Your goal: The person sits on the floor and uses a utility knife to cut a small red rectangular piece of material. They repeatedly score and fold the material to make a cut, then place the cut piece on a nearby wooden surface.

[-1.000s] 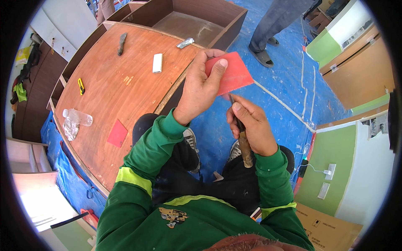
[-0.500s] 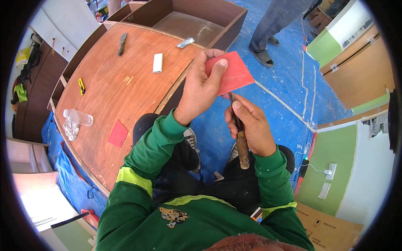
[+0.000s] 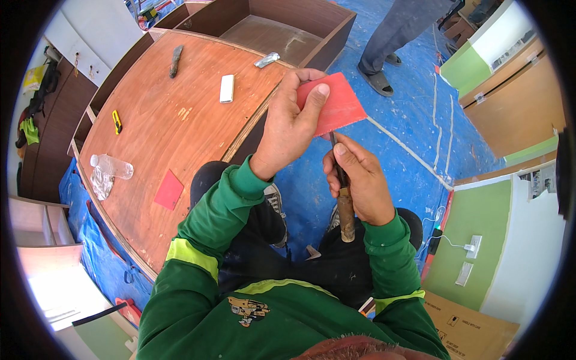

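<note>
My left hand [image 3: 288, 123] grips a red square sheet [image 3: 339, 108] by its left side, thumb on its face. Just below, my right hand [image 3: 360, 180] is closed on a tool with a dark narrow blade and a worn wooden handle [image 3: 346, 219], its tip at the sheet's lower edge. On the wooden panel [image 3: 144, 90] at my left lie another red piece [image 3: 169, 189], a yellow cutter [image 3: 117, 122], a plastic bottle [image 3: 120, 170] beside crumpled wrapping [image 3: 101, 186], a worn blade tool [image 3: 176, 60], a white block [image 3: 227, 89] and a silver item [image 3: 267, 60].
A person's leg in a sandal [image 3: 378, 81] stands at the back right on a blue tarp [image 3: 414, 132]. A brown open box unit [image 3: 324, 24] borders the panel. A green wall [image 3: 462, 234] with a plugged-in cable is close at my right, cardboard [image 3: 474, 318] below it.
The red sheet and both hands have shifted very slightly; the tool in my right hand is a little more upright, its tip up at the sheet's lower edge.
</note>
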